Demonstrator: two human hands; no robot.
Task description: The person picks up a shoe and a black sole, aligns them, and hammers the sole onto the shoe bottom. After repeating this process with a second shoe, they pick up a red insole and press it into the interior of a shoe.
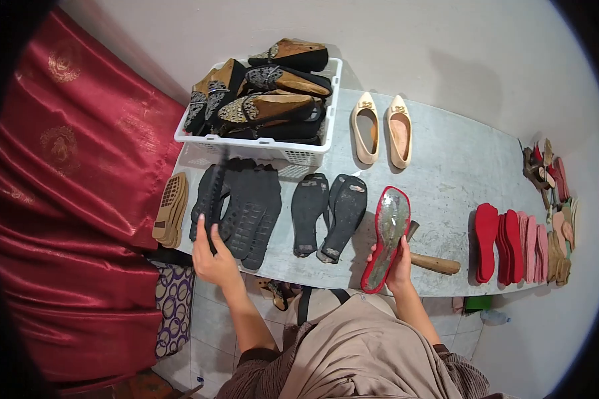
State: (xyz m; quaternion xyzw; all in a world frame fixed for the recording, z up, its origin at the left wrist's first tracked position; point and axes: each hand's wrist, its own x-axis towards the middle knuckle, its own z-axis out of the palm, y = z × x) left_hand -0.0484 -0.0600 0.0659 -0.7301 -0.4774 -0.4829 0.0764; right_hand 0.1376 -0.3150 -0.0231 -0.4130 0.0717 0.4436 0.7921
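My right hand (pixel 399 265) grips a red-edged shoe sole (pixel 387 234) with a shiny, glue-smeared face, held upright at the table's near edge. My left hand (pixel 213 256) has its fingers on a black rubber outsole (pixel 211 199) at the edge of a heap of black outsoles (pixel 249 206). Two separate black soles (pixel 329 213) lie flat between my hands.
A white basket (pixel 293 153) full of brown and black embellished shoes stands at the back. A cream pair of flats (pixel 383 130) lies beside it. Tan soles (pixel 171 209) sit far left; a wooden-handled hammer (pixel 432 261) and red and pink insoles (pixel 512 243) lie right. Red curtain (pixel 80 199) hangs left.
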